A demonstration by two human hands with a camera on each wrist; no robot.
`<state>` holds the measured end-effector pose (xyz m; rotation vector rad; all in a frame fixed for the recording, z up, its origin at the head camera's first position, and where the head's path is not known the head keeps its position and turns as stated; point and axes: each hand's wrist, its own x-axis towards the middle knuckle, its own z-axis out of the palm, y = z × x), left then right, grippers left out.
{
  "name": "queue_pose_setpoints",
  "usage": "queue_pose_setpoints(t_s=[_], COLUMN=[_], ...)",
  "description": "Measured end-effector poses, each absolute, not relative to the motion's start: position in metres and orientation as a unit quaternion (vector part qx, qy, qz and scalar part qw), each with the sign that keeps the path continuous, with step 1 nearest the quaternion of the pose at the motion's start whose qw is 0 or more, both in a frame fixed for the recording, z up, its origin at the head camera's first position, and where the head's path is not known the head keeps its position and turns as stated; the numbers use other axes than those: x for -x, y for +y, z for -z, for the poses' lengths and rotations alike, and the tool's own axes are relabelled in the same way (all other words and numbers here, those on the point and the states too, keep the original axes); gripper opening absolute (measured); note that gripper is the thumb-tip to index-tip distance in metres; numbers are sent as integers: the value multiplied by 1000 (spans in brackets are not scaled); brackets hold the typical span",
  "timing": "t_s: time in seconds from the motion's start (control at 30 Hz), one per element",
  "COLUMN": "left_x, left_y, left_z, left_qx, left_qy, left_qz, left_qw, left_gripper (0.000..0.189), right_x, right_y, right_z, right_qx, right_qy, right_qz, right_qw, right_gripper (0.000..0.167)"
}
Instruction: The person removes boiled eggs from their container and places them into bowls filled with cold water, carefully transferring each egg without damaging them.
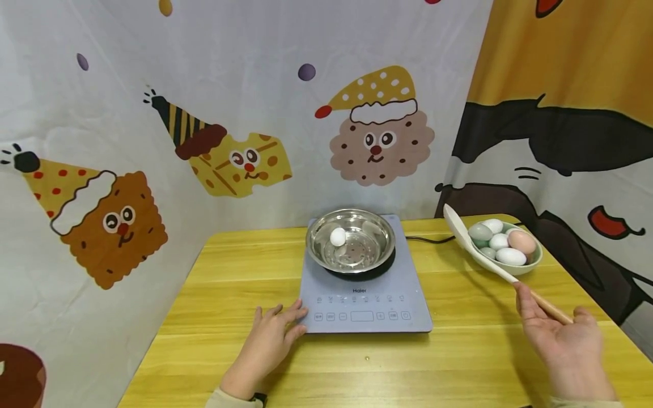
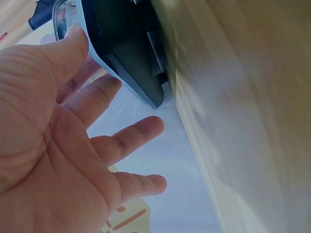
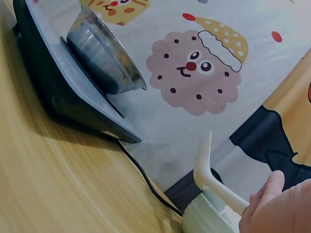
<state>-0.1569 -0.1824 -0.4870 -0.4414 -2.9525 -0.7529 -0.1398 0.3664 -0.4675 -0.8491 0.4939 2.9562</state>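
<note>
My right hand (image 1: 566, 340), palm up, holds the wooden handle of a white-headed cooking spoon (image 1: 476, 253). The spoon slants up to the left, its head beside and above the rim of a pale green bowl (image 1: 530, 264). White, pinkish and greenish eggs (image 1: 510, 256) fill that bowl. With fingers spread, my left hand (image 1: 272, 337) touches the front left corner of a grey induction cooker (image 1: 364, 306). On the cooker sits a round steel pan (image 1: 352, 266). One white egg (image 1: 338, 237) lies inside it, toward the left.
The yellow wooden table (image 1: 245, 272) carries everything. A black cord (image 1: 431, 240) runs from the cooker's right side toward the bowl. Behind and beside the table hangs a printed cloth (image 1: 306, 34) with cartoon figures.
</note>
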Motion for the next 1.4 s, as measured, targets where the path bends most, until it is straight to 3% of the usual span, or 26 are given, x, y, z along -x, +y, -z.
queue_pose_setpoints(t_s=[0.2, 0.33, 0.47, 0.6, 0.77, 1.0, 1.4], left_x=[156, 156, 156, 156, 156, 157, 155], left_y=[-184, -186, -187, -188, -188, -185, -184], left_z=[487, 485, 485, 485, 486, 487, 483], left_qx=[144, 141, 138, 137, 139, 146, 144], left_qy=[-958, -958, -959, -959, -959, -957, -957], left_qz=[246, 246, 247, 248, 247, 250, 249], left_qw=[34, 33, 31, 32, 33, 31, 33], left_gripper=[38, 38, 38, 38, 38, 38, 37], right_x=[141, 143, 148, 159, 178, 193, 177], right_y=[358, 339, 294, 240, 195, 169, 171], right_z=[461, 446, 423, 401, 402, 418, 420], right_qx=[245, 175, -21, -183, -224, -266, -325], right_qy=[152, 67, -184, -474, -659, -697, -687], right_qz=[-957, -982, -980, -846, -688, -631, -630], right_qw=[21, 31, 69, 161, 206, 214, 159], right_gripper=[68, 62, 40, 43, 38, 31, 34])
